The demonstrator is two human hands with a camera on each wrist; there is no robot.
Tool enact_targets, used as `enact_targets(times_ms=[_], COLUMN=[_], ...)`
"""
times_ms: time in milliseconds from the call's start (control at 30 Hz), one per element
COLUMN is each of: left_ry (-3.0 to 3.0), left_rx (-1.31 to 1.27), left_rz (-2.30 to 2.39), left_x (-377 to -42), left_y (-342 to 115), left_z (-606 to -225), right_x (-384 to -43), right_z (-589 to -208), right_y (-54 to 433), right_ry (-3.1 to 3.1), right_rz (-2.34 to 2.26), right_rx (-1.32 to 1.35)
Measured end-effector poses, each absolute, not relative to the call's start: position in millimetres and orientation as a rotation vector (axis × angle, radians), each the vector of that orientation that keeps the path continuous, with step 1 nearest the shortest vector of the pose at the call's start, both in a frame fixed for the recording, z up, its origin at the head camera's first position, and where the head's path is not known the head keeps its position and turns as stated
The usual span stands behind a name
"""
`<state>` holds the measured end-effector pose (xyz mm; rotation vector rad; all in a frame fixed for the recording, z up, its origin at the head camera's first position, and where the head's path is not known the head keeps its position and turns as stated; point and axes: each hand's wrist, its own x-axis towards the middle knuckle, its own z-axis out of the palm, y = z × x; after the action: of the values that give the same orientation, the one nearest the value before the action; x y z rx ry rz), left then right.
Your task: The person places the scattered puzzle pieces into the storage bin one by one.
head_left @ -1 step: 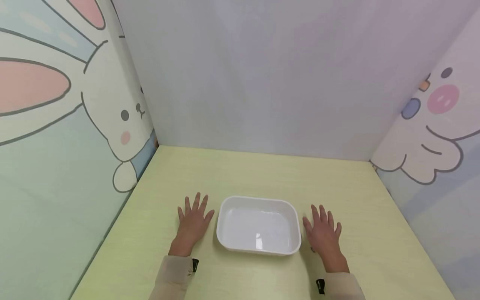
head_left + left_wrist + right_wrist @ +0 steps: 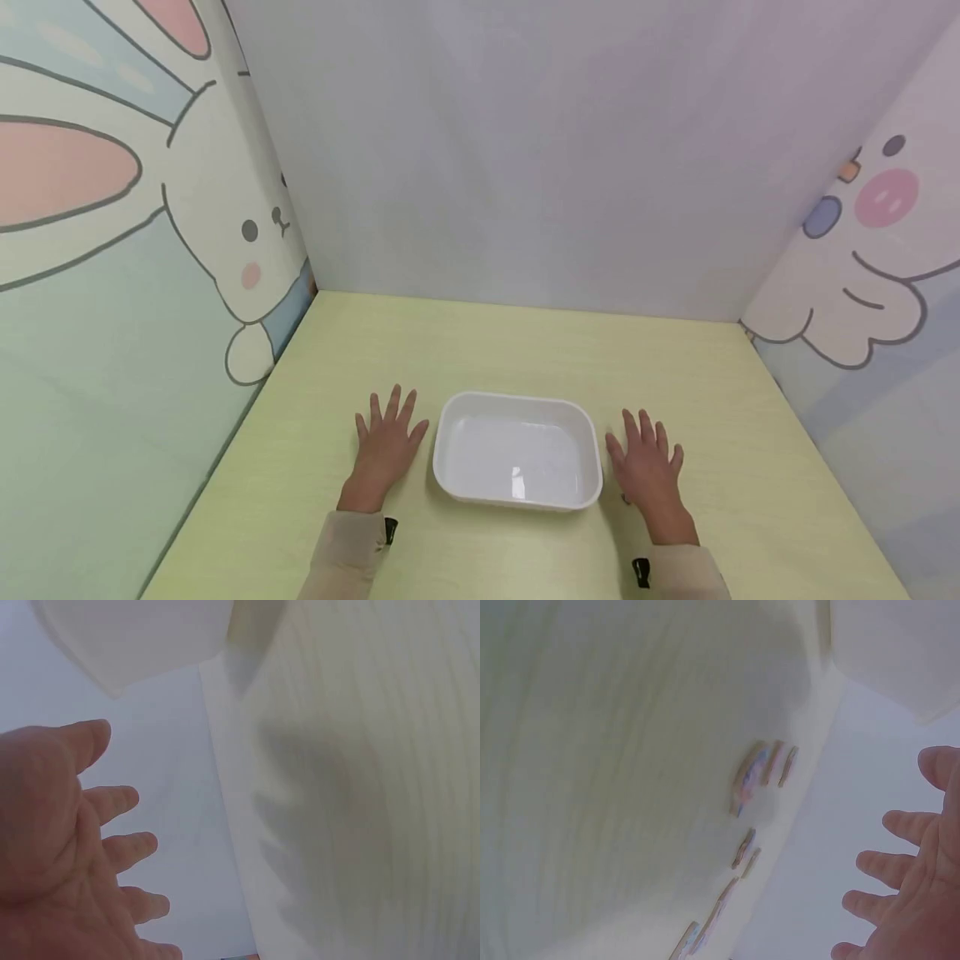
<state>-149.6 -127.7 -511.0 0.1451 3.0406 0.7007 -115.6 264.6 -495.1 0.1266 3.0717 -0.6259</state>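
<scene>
A white rectangular dish [image 2: 491, 446] with rounded corners sits on the table between the two hands. To its left, my left hand [image 2: 384, 454] is held palm down with fingers spread, touching no object. On the other side, my right hand [image 2: 647, 471] is likewise palm down, fingers spread and holding nothing. Beneath the right hand, the right wrist view shows several small flat pieces [image 2: 750, 776] with brown edges and pink-blue faces; their kind is unclear. From the head view that hand hides nearly all of them. Both wrist views show the hands apart from the table surface.
The pale yellow wood-grain table [image 2: 517, 350] ends at a plain light grey backdrop [image 2: 510, 167]. Side walls carry a cartoon rabbit [image 2: 217, 200] on the left and another cartoon figure [image 2: 847, 283] on the right.
</scene>
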Motion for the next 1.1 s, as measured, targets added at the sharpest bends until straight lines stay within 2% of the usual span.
enact_targets(times_ms=[400, 800, 1100], left_ry=[3.048, 2.925, 2.843], left_rx=[0.158, 0.265, 0.211], left_rz=[0.683, 1.082, 1.292], left_x=[-150, -148, -142], left_y=[-128, -119, -117], left_z=[-511, -512, -513], right_x=[-113, -112, -113], right_z=[-492, -496, -499], right_y=[267, 270, 271], right_ry=[3.058, 3.065, 3.044], right_rz=[-0.623, -0.573, -0.568], right_rx=[0.131, 0.129, 0.126])
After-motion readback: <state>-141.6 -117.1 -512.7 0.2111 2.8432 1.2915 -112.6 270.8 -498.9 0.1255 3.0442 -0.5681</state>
